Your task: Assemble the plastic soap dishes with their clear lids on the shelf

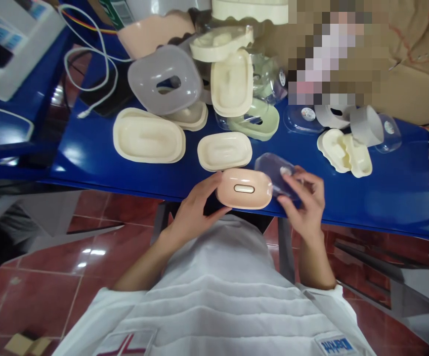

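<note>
My left hand grips the left end of a peach plastic dish, thumb at the near side and fingers at the far side. A pale insert shows through the slot in the dish's middle. In my right hand is a clear plastic lid with a round white sticker, pinched between thumb and fingers. The lid is tilted and its left edge meets or overlaps the dish's right end; I cannot tell whether they touch. Just beyond the dish lies a cream oval tray.
A larger cream tray, a grey slotted cover and a green slotted dish sit farther back on the blue table. Cream pieces and a grey ring lie at right. A white cable loops at back left.
</note>
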